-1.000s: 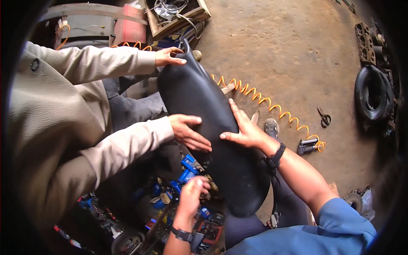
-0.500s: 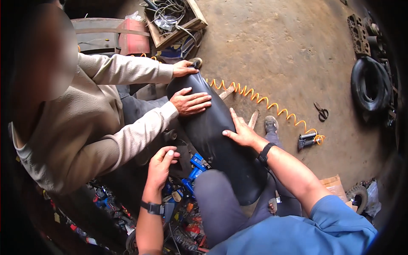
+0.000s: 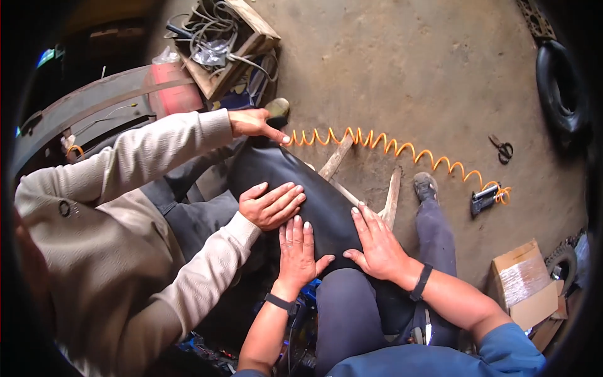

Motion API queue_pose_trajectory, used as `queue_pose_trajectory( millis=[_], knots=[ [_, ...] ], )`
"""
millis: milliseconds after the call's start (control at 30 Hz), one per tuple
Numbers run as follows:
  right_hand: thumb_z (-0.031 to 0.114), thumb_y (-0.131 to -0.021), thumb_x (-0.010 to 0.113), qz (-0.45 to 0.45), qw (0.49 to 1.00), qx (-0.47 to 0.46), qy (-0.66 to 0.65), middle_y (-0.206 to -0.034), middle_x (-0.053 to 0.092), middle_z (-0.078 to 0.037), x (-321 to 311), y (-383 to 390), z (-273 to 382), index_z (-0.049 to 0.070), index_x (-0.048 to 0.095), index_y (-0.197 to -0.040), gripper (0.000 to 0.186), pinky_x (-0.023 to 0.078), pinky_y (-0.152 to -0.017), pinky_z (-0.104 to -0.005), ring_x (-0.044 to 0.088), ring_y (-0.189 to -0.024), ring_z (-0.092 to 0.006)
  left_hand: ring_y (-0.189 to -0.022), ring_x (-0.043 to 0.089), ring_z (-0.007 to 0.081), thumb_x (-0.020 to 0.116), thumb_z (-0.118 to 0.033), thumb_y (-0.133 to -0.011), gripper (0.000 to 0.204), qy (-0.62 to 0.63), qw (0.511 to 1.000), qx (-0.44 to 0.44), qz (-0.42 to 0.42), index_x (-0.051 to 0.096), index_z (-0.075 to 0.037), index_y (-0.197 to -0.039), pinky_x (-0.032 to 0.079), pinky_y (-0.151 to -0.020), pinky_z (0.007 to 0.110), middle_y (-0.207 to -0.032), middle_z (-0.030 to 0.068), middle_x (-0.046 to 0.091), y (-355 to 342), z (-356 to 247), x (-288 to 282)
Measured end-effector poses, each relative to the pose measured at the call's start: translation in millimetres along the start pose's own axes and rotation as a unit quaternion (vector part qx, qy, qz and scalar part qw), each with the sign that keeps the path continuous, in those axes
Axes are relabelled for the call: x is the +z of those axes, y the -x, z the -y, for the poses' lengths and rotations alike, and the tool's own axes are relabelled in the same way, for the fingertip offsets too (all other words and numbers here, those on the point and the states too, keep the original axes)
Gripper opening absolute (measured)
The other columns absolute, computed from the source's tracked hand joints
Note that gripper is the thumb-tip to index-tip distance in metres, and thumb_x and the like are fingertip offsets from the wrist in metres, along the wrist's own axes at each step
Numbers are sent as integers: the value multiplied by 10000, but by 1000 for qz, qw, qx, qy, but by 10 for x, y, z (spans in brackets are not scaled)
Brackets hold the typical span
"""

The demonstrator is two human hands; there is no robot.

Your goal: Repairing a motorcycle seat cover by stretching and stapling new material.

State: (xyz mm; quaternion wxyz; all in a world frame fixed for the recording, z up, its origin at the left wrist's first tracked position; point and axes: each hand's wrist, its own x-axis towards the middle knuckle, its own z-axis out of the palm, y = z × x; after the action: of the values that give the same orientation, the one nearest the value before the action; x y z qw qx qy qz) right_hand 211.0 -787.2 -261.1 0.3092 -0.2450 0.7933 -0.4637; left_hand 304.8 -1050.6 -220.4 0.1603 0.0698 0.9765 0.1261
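A smooth black rubber inner tube (image 3: 326,213), swollen and rounded, stretches from the co-worker's lap down between my legs. My left hand (image 3: 298,254) lies flat on its left side, fingers stretched out and thumb apart. On its right side my right hand (image 3: 380,245) rests open, fingers pointing away from me. A co-worker's hand (image 3: 273,204) lies flat on the tube, close to my left fingertips. The co-worker's other hand (image 3: 254,124) is at the tube's far end; whether it grips there I cannot tell. The near end is partly hidden by my legs.
Wooden legs (image 3: 392,196) of a stool or bench show beyond the tube. A yellow coiled hose (image 3: 411,156) runs to a small tool (image 3: 485,200) on the floor. Scissors (image 3: 502,149), another black tube (image 3: 556,88), a cardboard box (image 3: 518,276) and a wooden crate (image 3: 256,22) lie around.
My left hand has come from the air beside the tube onto its surface. My right hand stays on the tube. The co-worker's far hand has changed its hold at the tube's end.
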Motion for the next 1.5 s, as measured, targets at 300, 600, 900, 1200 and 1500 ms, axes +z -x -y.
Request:
queue_pose_trajectory(
  millis=[300, 600, 900, 1200, 1500],
  knots=[
    [333, -1090, 684, -17, 996, 12, -85, -1645, 457, -413, 171, -1065, 84, -157, 341, -1662, 827, 403, -1281, -549, 491, -1520, -536, -1668, 305, 480, 559, -778, -1034, 1090, -28, 999, -19, 31, 332, 30, -1731, 248, -1342, 631, -1790, 296, 320, -246, 243, -124],
    [401, -1166, 548, -4, 977, 42, -207, -1101, 758, -321, 221, -2002, 65, -72, 577, -1334, 503, 591, -933, -598, 731, -1072, -532, -1658, 317, 494, 552, -728, -1052, 1018, -67, 997, -11, 46, 396, 38, -1703, 248, -1337, 617, -1761, 303, 374, -834, 588, -454],
    [425, -1202, 501, 183, 837, 100, -506, -1151, 767, -217, 553, -2648, -436, 4, 697, -1214, 465, 616, -922, -465, 767, -1081, -329, -1569, 424, 489, 566, -663, -1053, 904, -66, 997, -7, 28, 500, 33, -1626, 289, -1312, 602, -1648, 267, 499, -1424, 703, -533],
    [268, -1174, 627, 235, 626, 211, -713, -1270, 777, -80, 516, -2951, -482, 55, 727, -1286, 260, 656, -915, -329, 764, -1081, -151, -1294, 645, 384, 731, -284, -919, 423, -72, 996, 59, 15, 750, -16, -1246, 425, -1177, 534, -1284, 158, 738, -2039, 933, -692],
    [213, -1160, 620, 233, 501, 193, -811, -1152, 805, -59, 612, -3085, -459, 68, 725, -1244, 198, 649, -903, -318, 773, -1036, -139, -1101, 692, 398, 655, -132, -906, 169, -45, 995, 85, 6, 752, -14, -978, 468, -1081, 517, -1033, 182, 742, -2279, 952, -710]
  ],
)
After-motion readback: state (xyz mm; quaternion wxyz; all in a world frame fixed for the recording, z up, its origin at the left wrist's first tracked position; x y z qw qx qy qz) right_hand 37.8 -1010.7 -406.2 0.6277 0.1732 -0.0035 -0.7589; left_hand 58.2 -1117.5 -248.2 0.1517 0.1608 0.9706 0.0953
